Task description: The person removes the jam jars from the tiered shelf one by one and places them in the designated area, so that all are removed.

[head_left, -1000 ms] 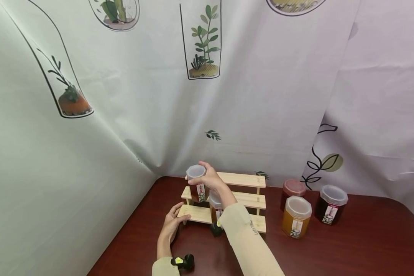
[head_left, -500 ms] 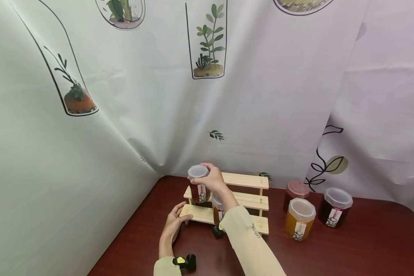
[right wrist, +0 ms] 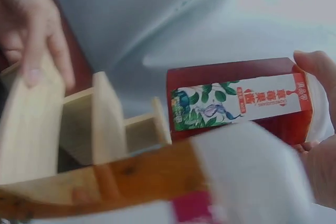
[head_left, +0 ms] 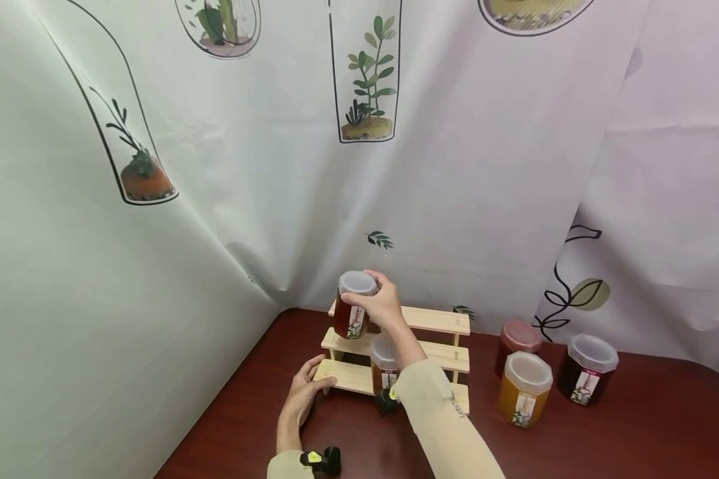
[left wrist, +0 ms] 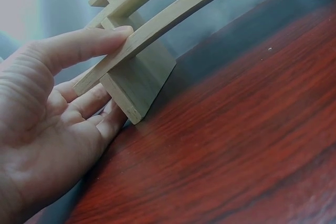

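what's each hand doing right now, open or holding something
Left hand: closed, holding the rack at its lowest shelf's left end.
Right hand: closed, holding a red jar near its lid.

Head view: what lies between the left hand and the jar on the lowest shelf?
In the head view, a bare stretch of the lowest shelf separates the left hand from the jar.

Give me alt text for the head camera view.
The right hand holds a red jar by its top at the left end of a three-tier wooden rack, while the left hand grips the lowest shelf. An amber jar stands on that shelf; three more jars stand on the table.
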Tool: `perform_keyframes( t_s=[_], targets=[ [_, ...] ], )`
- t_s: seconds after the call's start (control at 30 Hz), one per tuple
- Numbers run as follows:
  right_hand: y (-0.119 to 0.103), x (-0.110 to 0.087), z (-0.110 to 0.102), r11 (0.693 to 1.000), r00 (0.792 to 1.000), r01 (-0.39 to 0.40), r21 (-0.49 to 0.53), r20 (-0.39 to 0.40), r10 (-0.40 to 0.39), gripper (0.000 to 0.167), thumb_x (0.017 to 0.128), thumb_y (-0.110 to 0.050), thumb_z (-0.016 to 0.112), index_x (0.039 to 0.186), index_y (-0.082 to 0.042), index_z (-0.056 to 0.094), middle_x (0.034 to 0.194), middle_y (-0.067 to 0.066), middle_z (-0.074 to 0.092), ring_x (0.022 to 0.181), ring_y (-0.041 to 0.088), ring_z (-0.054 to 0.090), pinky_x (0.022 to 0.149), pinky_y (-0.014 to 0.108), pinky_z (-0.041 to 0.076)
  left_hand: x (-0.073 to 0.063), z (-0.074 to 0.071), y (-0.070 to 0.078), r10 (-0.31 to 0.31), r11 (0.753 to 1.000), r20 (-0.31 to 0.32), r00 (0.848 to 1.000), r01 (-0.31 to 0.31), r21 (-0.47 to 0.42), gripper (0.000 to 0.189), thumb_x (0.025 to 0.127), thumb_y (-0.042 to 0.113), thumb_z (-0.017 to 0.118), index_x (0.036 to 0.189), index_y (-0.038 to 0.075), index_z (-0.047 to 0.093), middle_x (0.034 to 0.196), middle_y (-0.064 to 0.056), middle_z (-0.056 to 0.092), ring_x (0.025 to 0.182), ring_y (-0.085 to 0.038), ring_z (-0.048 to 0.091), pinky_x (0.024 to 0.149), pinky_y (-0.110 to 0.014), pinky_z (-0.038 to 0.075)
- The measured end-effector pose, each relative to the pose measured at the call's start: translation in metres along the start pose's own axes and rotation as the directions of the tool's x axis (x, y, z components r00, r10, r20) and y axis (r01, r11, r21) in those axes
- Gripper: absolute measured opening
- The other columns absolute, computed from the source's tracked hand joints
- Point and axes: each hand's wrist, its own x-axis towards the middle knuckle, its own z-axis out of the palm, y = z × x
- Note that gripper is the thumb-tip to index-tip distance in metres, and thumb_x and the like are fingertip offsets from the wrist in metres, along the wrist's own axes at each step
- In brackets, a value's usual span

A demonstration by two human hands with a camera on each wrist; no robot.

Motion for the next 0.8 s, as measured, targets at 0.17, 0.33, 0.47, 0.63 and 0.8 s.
perform_keyframes(
  t_s=[0.17, 0.33, 0.47, 0.63, 0.8],
  targets=[
    [-0.009, -0.001, -0.022, 0.993, 0.999, 0.012, 0.118, -0.037, -0.008, 0.073, 0.077, -0.015, 0.082, 0.141, -0.008, 0.048, 0.133, 0.018, 0.058, 0.122, 0.032, 0.056, 0.103, 0.045, 0.046, 0.001, 0.001, -0.001, -0.008, 1.0, 0.013, 1.0, 0.009, -0.022, 0.078, 0.081, 0.003, 0.074, 0.148, -0.002, 0.034, 0.149, -0.028, 0.041, 0.104, -0.006, 0.058, 0.083, -0.016, 0.047],
    [-0.014, -0.007, -0.049, 0.987, 0.992, 0.049, 0.152, -0.121, -0.031, 0.074, 0.076, -0.01, 0.081, 0.142, -0.009, 0.047, 0.134, 0.019, 0.056, 0.121, 0.033, 0.055, 0.103, 0.047, 0.045, 0.0, -0.001, -0.002, -0.007, 1.0, 0.016, 1.0, 0.007, -0.02, 0.078, 0.081, 0.002, 0.073, 0.148, -0.002, 0.033, 0.15, -0.028, 0.039, 0.105, -0.006, 0.058, 0.083, -0.015, 0.047],
    [-0.018, -0.008, -0.072, 0.982, 0.974, 0.103, 0.155, -0.214, -0.068, 0.073, 0.076, -0.007, 0.08, 0.141, -0.009, 0.048, 0.132, 0.02, 0.057, 0.117, 0.03, 0.056, 0.099, 0.041, 0.046, 0.0, -0.001, -0.003, -0.006, 0.999, 0.014, 1.0, 0.006, -0.035, 0.078, 0.081, 0.001, 0.073, 0.148, -0.002, 0.033, 0.15, -0.029, 0.038, 0.103, -0.003, 0.057, 0.083, -0.014, 0.047],
    [-0.026, -0.015, -0.103, 0.975, 0.94, 0.163, 0.151, -0.323, -0.107, 0.071, 0.077, -0.004, 0.079, 0.141, -0.009, 0.049, 0.127, 0.015, 0.058, 0.108, 0.018, 0.056, 0.086, 0.024, 0.047, 0.001, 0.001, -0.005, -0.013, 0.998, 0.028, 1.0, 0.015, -0.064, 0.078, 0.08, -0.001, 0.072, 0.148, -0.003, 0.032, 0.151, -0.029, 0.036, 0.1, -0.001, 0.057, 0.082, -0.015, 0.047],
    [-0.032, -0.03, -0.138, 0.973, 0.914, 0.185, 0.141, -0.389, -0.117, 0.07, 0.077, 0.0, 0.078, 0.141, -0.009, 0.049, 0.122, 0.009, 0.058, 0.101, 0.008, 0.054, 0.081, 0.015, 0.046, 0.004, 0.0, -0.003, -0.006, 0.998, 0.03, 1.0, 0.008, -0.069, 0.077, 0.08, -0.003, 0.071, 0.147, -0.003, 0.033, 0.151, -0.029, 0.037, 0.097, 0.0, 0.058, 0.08, -0.015, 0.048]
  ],
)
